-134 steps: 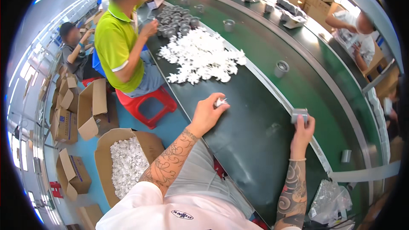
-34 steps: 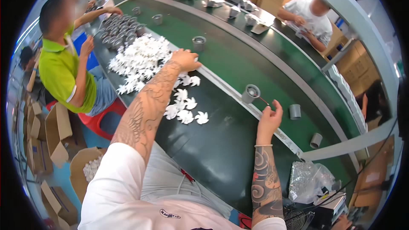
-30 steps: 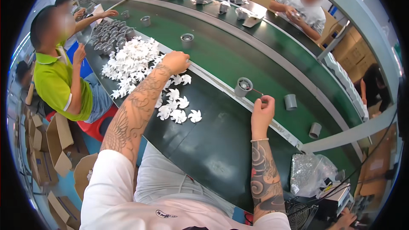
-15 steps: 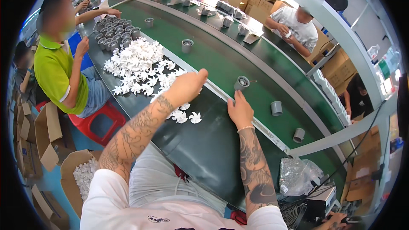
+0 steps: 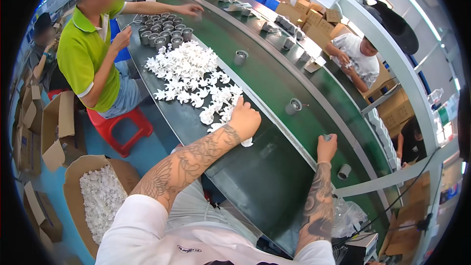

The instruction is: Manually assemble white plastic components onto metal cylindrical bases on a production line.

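My left hand is at the near right edge of a heap of white, pinwheel-shaped plastic fan wheels. Its fingers curl downward, and whatever they grip is hidden. Over the green belt, my right hand is closed around a small grey cup-shaped housing, of which only the top shows. Another grey housing, with a short red wire, stands farther up the belt. A further grey housing lies tilted to the right of my right hand.
Many grey housings stand beyond the heap. A co-worker in a green shirt sits at left, one hand over the green conveyor belt. A metal post crosses at right near a clear plastic bag. A carton of white pieces stands lower left.
My right hand has moved from beside the wired housing to another housing nearer me and closed on it. My left hand has lowered to the fan wheels. The co-worker's arm now reaches over the belt.
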Motion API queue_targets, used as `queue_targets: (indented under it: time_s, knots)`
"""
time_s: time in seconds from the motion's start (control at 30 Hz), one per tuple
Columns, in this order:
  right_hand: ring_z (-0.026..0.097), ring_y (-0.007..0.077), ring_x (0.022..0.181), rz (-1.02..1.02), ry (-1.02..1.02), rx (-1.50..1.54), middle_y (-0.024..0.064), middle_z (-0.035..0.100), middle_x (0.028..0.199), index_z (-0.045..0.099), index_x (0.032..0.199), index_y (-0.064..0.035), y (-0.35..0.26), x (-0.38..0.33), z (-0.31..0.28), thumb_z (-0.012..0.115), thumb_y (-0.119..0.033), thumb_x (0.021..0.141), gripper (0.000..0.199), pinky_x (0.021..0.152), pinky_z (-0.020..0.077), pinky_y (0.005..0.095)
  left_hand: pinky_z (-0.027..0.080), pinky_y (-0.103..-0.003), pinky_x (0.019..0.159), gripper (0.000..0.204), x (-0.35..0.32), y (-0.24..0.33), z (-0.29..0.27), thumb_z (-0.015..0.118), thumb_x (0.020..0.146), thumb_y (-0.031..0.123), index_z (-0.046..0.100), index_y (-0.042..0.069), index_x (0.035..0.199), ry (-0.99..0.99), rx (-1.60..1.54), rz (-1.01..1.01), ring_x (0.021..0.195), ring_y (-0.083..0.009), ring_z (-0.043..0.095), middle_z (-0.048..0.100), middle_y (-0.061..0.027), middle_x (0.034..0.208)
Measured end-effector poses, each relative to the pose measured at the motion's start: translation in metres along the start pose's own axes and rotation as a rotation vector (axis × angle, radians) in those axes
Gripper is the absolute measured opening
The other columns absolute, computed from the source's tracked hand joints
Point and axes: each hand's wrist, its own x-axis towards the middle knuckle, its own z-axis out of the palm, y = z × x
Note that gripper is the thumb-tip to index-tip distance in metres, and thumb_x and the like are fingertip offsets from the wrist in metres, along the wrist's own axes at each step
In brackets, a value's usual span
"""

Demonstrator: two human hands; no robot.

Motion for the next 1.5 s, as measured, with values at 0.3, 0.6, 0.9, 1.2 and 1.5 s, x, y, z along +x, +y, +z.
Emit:
queue_targets:
  time_s: [0.3, 0.6, 0.9, 1.2, 1.5]
  knots:
    - [0.064, 0.0285, 0.103, 0.38, -0.013, 1.554, 0.0125, 0.061, 0.107, 0.054, 0.111, -0.0024, -0.078, -0.078, 0.024, 0.063, -0.021, 0.097, 0.025, 0.084, 0.0569, 0.0434, 0.044, -0.04, 0.076, 0.008, 0.037, 0.015, 0.022, 0.063, 0.084, 0.015, 0.065, 0.008, 0.086, -0.179, 0.058, -0.121, 0.075, -0.0257, 0.067, 0.07, -0.0093, 0.075]
    - [0.063, 0.0292, 0.106, 0.503, -0.449, 1.914, 0.0179, 0.063, 0.116, 0.057, 0.113, 0.0004, -0.082, -0.075, 0.019, 0.048, -0.034, 0.102, 0.037, 0.092, 0.0529, 0.0415, 0.052, -0.033, 0.075, 0.023, 0.017, 0.092, 0.004, 0.073, 0.086, 0.008, 0.063, 0.001, 0.105, 0.07, -1.234, -0.29, 0.078, -0.0208, 0.063, 0.068, -0.008, 0.093]
    - [0.063, 0.026, 0.105, 0.538, -0.882, 1.98, 0.0141, 0.064, 0.114, 0.056, 0.12, -0.0022, -0.098, -0.086, 0.018, 0.044, -0.038, 0.103, 0.041, 0.091, 0.0529, 0.0406, 0.05, -0.032, 0.081, 0.024, 0.023, 0.075, 0.013, 0.076, 0.076, 0.001, 0.073, 0.005, 0.099, 0.069, -1.065, -0.187, 0.097, -0.0212, 0.06, 0.066, -0.0073, 0.102]
    - [0.063, 0.0224, 0.108, 0.393, -0.888, 1.84, 0.015, 0.063, 0.117, 0.054, 0.121, -0.0032, -0.103, -0.088, 0.016, 0.038, -0.039, 0.106, 0.042, 0.088, 0.0546, 0.0382, 0.047, -0.029, 0.075, 0.02, 0.022, 0.056, 0.012, 0.074, 0.08, 0.0, 0.074, 0.007, 0.098, 0.007, -1.031, -0.003, 0.088, -0.0175, 0.058, 0.062, -0.0061, 0.119]
    - [0.062, 0.0181, 0.103, 0.402, -0.843, 1.799, 0.008, 0.062, 0.113, 0.055, 0.122, -0.0046, -0.099, -0.09, 0.02, 0.039, -0.037, 0.105, 0.04, 0.088, 0.053, 0.0384, 0.057, -0.03, 0.071, 0.014, 0.02, 0.064, 0.021, 0.075, 0.078, 0.001, 0.074, 0.003, 0.092, 0.106, -1.005, -0.069, 0.083, -0.0205, 0.069, 0.069, -0.008, 0.105]
